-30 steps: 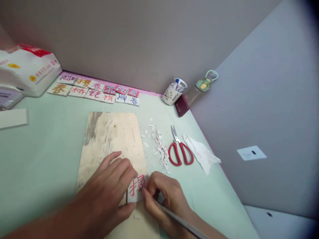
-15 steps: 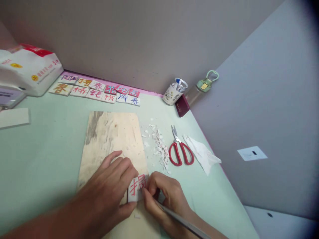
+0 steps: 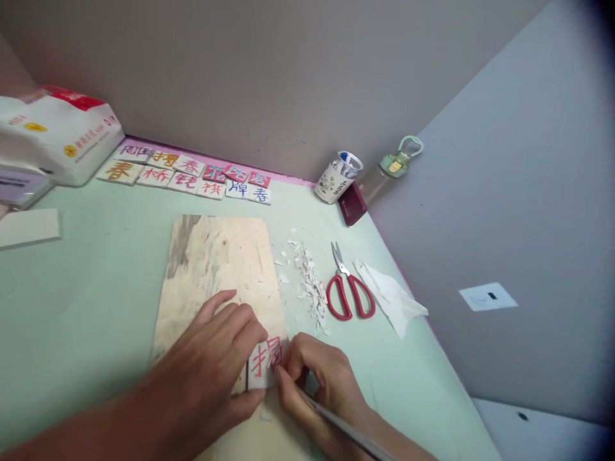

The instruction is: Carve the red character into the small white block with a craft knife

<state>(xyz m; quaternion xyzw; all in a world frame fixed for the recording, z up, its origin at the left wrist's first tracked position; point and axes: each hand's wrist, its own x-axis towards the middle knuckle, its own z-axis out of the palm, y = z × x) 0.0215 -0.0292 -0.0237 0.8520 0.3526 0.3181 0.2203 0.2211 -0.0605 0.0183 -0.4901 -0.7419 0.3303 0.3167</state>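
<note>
A white tile with a red Chinese character lies on a wooden board. My left hand grips it, fingers at its upper edge and thumb at its lower edge. In my right hand is a slim grey pen-shaped carving tool, pinched close to its front end. Those fingertips rest at the tile's right side, beside the red strokes. The tool's tip is hidden by my fingers. A small pale chip sits on the board below the tile.
Pale shavings are scattered right of the board, next to red-handled scissors and a crumpled tissue. Finished-looking character tiles line the back. A can, dark red box, bottle and tissue pack stand around.
The tool's rear end has swung slightly left. Both hands keep their places on the tile and tool; the whole view has shifted a touch.
</note>
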